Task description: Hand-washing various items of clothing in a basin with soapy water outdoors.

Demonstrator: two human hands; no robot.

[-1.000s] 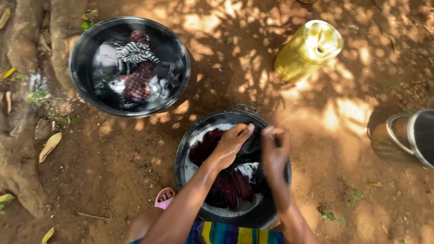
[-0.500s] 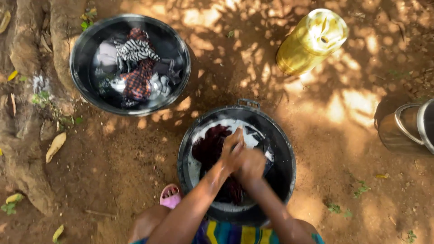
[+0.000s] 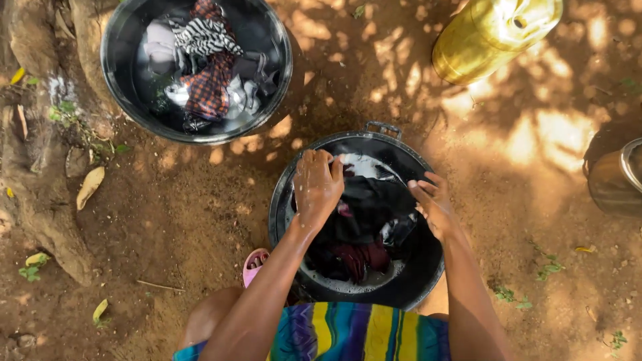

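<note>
— What is the person bent over?

— A black basin [image 3: 284,220] on the bare dirt ground [image 3: 200,200], right in front of their knees, low enough that both arms drop straight into it. It holds soapy water and a heap of wet clothes: a dark cloth [image 3: 371,204] on top, maroon cloth [image 3: 354,257] under it nearer the body.

— And the hands?

— The left hand [image 3: 316,187] is at the far left side of the basin, its fingers [image 3: 319,160] curled down and clenched on the edge of the dark cloth, pulling it up out of the suds. The right hand [image 3: 435,207] is over the right side, fingers spread and released; it seems to hover just at the cloth's other edge. Whether it touches the cloth, I cannot tell.

— Why held that way, do you think?

— One hand pinning a corner, the other free, looks like a way to stretch the cloth flat.

— Anything else around?

— A second black basin [image 3: 117,87] sits well apart to the upper left by a tree root [image 3: 40,200], with a zebra-striped piece [image 3: 200,37] and a red checked one [image 3: 210,87] in water. A yellow jerrycan [image 3: 488,40] lies at the upper right, a metal pot [image 3: 612,184] at the right edge. A pink sandal [image 3: 253,264] shows just beside the near basin.
</note>
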